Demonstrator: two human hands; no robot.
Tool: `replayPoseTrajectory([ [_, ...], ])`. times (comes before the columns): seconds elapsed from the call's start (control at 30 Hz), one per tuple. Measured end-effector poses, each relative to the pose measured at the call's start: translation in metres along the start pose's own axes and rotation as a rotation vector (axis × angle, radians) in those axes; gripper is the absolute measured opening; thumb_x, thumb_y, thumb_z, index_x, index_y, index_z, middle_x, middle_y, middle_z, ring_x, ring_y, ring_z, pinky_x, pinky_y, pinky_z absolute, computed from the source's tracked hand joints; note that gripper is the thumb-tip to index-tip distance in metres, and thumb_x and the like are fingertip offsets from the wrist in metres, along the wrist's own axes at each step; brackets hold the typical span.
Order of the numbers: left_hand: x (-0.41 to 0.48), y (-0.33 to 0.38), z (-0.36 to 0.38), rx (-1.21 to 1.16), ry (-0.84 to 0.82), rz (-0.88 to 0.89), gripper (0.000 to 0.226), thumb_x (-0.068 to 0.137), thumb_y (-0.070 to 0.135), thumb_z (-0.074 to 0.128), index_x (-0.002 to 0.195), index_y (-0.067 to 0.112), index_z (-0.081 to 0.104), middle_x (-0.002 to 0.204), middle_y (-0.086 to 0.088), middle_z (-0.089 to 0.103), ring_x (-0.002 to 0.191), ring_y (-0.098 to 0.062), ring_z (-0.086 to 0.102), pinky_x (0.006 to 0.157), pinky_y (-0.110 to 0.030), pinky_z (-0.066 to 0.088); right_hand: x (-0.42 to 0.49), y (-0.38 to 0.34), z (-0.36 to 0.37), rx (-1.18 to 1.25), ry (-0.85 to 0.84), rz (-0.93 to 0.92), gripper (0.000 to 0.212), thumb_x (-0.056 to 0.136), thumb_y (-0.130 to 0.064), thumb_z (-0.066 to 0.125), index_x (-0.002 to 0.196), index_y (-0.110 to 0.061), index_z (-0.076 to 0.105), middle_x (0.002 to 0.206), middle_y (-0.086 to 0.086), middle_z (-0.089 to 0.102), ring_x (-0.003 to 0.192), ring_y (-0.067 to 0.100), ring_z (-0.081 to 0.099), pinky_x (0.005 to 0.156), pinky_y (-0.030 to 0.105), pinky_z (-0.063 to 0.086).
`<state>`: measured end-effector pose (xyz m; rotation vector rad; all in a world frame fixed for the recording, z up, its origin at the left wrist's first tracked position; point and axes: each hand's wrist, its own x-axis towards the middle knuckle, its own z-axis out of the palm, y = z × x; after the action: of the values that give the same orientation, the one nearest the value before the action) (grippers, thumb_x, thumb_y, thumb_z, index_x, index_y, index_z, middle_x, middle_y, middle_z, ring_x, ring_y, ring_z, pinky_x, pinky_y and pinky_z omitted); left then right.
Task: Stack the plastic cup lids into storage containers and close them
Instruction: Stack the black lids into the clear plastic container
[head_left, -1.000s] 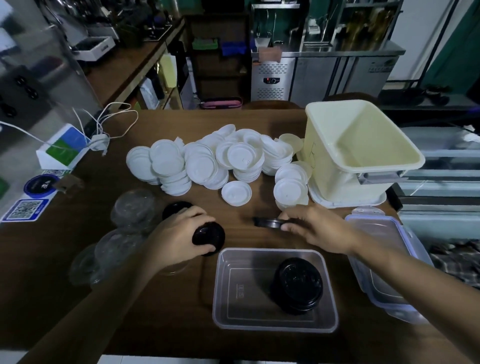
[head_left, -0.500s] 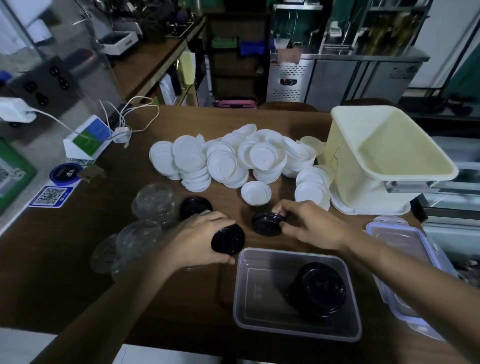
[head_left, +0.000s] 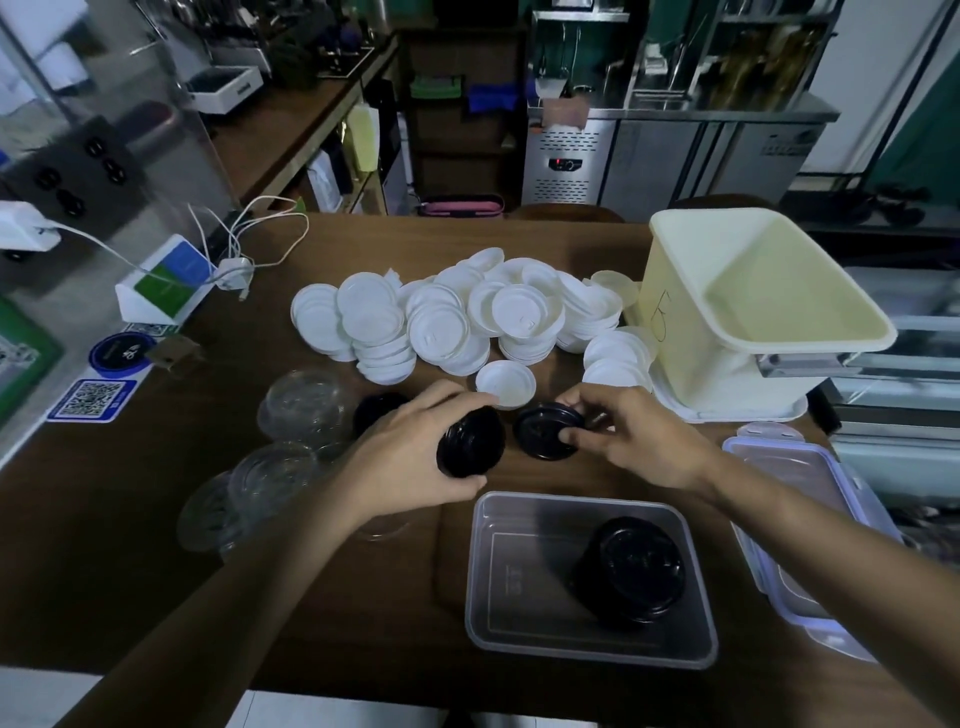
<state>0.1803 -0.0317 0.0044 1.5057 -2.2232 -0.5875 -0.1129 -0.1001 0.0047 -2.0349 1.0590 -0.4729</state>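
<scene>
Left hand (head_left: 410, 452) grips black lids (head_left: 470, 441), tilted on edge, faces rightward; right hand (head_left: 634, 441) pinches lone lid (head_left: 543, 431), flat.

Brown table (head_left: 130, 545) bears white lids (head_left: 441, 322), clear container (head_left: 519, 582), seemingly transparent lids (head_left: 301, 405).

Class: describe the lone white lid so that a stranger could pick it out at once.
Start at the tall cream bin on the brown table and look left to the heap of white lids. Just in front of it lies the lone white lid, single and flat, not stacked.
</scene>
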Motion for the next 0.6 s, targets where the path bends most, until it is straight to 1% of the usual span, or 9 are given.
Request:
replayPoseTrajectory([
  [0.1,-0.002,0.018,-0.004,-0.035,0.058,-0.006,0.077,0.076,0.047,0.087,0.143,0.046,0.049,0.13,0.031,0.052,0.125,0.005,0.05,0.104,-0.027,0.045,-0.011,-0.005,-0.005,0.023,0.026,-0.025,0.016,0.096,-0.022,0.074,0.11,-0.03,0.071,0.095,-0.004,0.073,0.089,0.02,0.067,0.085,0.047,0.055],
  [0.17,-0.005,0.03,-0.005,-0.082,0.081,-0.045,0.076,0.073,0.05,0.087,0.138,0.047,0.048,0.129,0.029,0.055,0.128,0.003,0.05,0.106,-0.03,0.046,-0.02,-0.008,-0.01,0.054,0.047,-0.037,0.015,0.095,-0.02,0.075,0.107,-0.029,0.071,0.092,-0.004,0.072,0.088,0.021,0.066,0.084,0.045,0.054],
  [0.23,-0.008,0.041,-0.004,-0.137,0.102,-0.047,0.075,0.072,0.049,0.086,0.135,0.043,0.048,0.132,0.026,0.058,0.131,0.0,0.053,0.109,-0.036,0.048,-0.031,-0.012,-0.015,0.083,0.071,-0.056,0.016,0.096,-0.018,0.075,0.102,-0.032,0.072,0.088,-0.006,0.071,0.086,0.018,0.065,0.084,0.043,0.053],
  [0.3,-0.013,0.051,0.0,-0.21,0.117,-0.016,0.074,0.072,0.039,0.089,0.134,0.034,0.048,0.131,0.021,0.062,0.131,-0.005,0.057,0.11,-0.038,0.047,-0.042,-0.015,-0.02,0.114,0.096,-0.069,0.021,0.096,-0.018,0.074,0.095,-0.039,0.071,0.086,-0.007,0.069,0.083,0.015,0.063,0.082,0.04,0.052],
  [0.37,-0.019,0.062,0.004,-0.271,0.123,0.023,0.077,0.073,0.025,0.09,0.137,0.025,0.048,0.132,0.015,0.063,0.131,-0.009,0.059,0.111,-0.036,0.047,-0.052,-0.016,-0.025,0.137,0.119,-0.086,0.025,0.096,-0.019,0.074,0.091,-0.043,0.071,0.081,-0.009,0.066,0.079,0.01,0.06,0.08,0.037,0.051],
  [0.43,-0.025,0.073,0.012,-0.301,0.116,0.048,0.081,0.074,0.021,0.088,0.144,0.022,0.048,0.135,0.011,0.062,0.132,-0.012,0.059,0.112,-0.037,0.048,-0.064,-0.015,-0.029,0.153,0.133,-0.082,0.016,0.095,-0.021,0.075,0.101,-0.036,0.076,0.085,-0.011,0.071,0.083,0.009,0.066,0.083,0.034,0.054],
  [0.5,-0.03,0.082,0.022,-0.311,0.12,0.058,0.079,0.074,0.023,0.085,0.145,0.026,0.05,0.134,0.01,0.062,0.131,-0.015,0.06,0.111,-0.042,0.05,-0.076,-0.012,-0.032,0.146,0.158,-0.063,0.02,0.093,-0.023,0.076,0.113,-0.025,0.078,0.095,-0.009,0.077,0.091,0.011,0.072,0.088,0.035,0.058],
  [0.53,-0.031,0.085,0.026,-0.311,0.118,0.053,0.076,0.074,0.023,0.084,0.143,0.028,0.052,0.133,0.011,0.062,0.129,-0.017,0.061,0.11,-0.045,0.051,-0.082,-0.01,-0.033,0.143,0.174,-0.052,0.023,0.093,-0.023,0.077,0.116,-0.023,0.078,0.099,-0.008,0.078,0.093,0.012,0.073,0.089,0.036,0.059],
  [0.6,-0.034,0.094,0.033,-0.324,0.097,0.034,0.072,0.075,0.019,0.084,0.139,0.031,0.053,0.13,0.013,0.064,0.126,-0.018,0.063,0.108,-0.046,0.051,-0.092,-0.006,-0.034,0.14,0.188,-0.031,0.024,0.092,-0.024,0.077,0.117,-0.022,0.078,0.1,-0.007,0.079,0.093,0.013,0.074,0.09,0.038,0.059],
])
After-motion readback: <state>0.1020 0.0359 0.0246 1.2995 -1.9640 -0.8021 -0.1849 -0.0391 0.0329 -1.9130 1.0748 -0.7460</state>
